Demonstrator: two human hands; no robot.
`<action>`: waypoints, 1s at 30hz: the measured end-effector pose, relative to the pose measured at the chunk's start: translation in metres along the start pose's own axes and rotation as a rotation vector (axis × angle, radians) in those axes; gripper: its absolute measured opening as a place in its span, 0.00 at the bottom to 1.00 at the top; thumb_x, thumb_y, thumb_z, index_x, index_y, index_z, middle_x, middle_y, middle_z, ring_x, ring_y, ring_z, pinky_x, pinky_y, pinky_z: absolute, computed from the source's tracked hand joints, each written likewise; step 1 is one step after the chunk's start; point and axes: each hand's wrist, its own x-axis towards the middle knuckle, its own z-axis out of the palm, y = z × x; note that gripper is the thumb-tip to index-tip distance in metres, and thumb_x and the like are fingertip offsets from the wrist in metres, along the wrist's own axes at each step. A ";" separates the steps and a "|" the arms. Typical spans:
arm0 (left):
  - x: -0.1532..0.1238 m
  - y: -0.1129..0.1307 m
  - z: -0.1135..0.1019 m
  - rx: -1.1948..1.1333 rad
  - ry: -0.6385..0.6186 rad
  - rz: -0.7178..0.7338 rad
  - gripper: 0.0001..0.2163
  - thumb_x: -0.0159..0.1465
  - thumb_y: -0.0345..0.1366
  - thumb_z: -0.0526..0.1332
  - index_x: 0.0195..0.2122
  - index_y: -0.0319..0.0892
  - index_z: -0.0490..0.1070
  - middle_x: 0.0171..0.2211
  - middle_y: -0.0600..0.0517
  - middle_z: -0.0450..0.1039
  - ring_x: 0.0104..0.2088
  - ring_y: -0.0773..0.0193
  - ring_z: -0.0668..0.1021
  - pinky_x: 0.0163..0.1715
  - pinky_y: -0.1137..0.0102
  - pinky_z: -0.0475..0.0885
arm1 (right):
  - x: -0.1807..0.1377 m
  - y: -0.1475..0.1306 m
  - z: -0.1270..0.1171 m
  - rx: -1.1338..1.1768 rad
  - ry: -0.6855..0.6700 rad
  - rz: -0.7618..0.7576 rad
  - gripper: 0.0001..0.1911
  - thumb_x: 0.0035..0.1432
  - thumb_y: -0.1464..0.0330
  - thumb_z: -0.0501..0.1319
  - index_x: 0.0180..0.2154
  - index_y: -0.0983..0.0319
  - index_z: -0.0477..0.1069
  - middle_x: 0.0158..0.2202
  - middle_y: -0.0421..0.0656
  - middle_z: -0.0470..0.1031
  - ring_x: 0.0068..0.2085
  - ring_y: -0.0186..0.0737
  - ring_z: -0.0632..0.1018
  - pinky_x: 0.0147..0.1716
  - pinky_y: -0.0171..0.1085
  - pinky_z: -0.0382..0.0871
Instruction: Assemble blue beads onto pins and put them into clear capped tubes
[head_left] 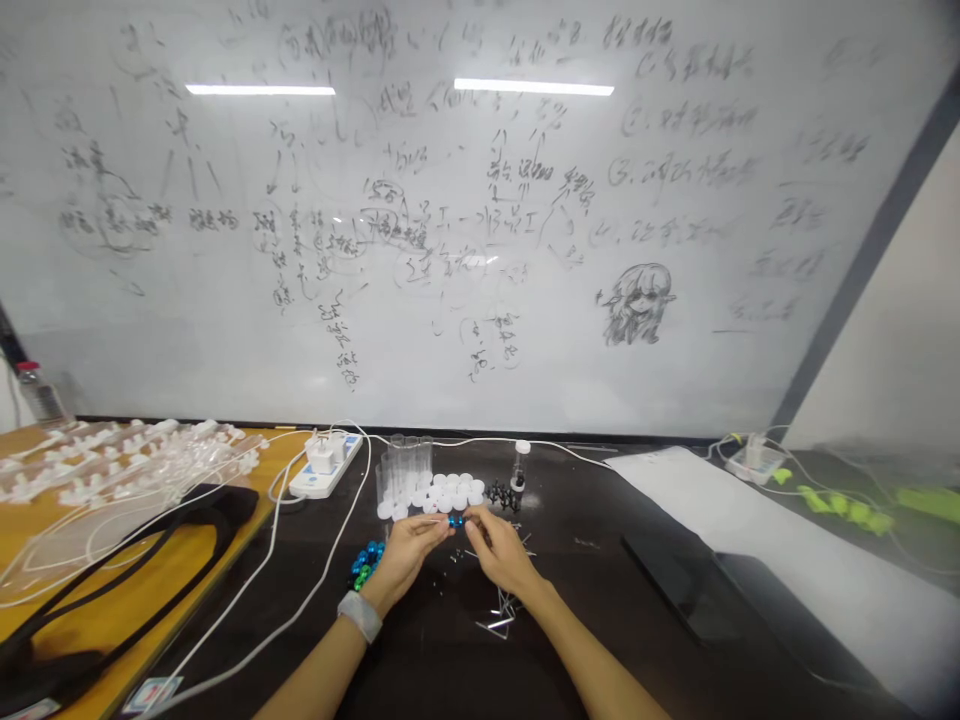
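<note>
Between the fingertips of my two hands is a small shiny blue bead-like piece (pixel 457 521). My left hand (pixel 411 552), with a pale band at its wrist, pinches it from the left. From the right, my right hand (pixel 501 548) grips it with thumb and forefinger. Beside my left wrist lies a cluster of shiny blue and green balls (pixel 365 562). Thin metal rods (pixel 501 615) are scattered below my right hand. Just beyond my hands sit several white round caps (pixel 448 492) and small black parts (pixel 501 495).
Clear tubes (pixel 405 462) stand behind the caps, and a capped vial (pixel 520 465) stands to their right. A white power strip (pixel 328 466) trails cables across the left. White plastic parts (pixel 135 455) cover the yellow table. A dark flat tablet-like panel (pixel 679 590) lies at right.
</note>
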 end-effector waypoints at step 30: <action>0.000 0.001 0.000 -0.007 -0.016 0.004 0.12 0.51 0.34 0.75 0.36 0.36 0.82 0.36 0.45 0.83 0.38 0.59 0.82 0.45 0.69 0.75 | -0.001 0.001 0.000 0.005 -0.014 0.009 0.11 0.69 0.64 0.51 0.49 0.58 0.66 0.32 0.41 0.75 0.30 0.39 0.74 0.31 0.35 0.64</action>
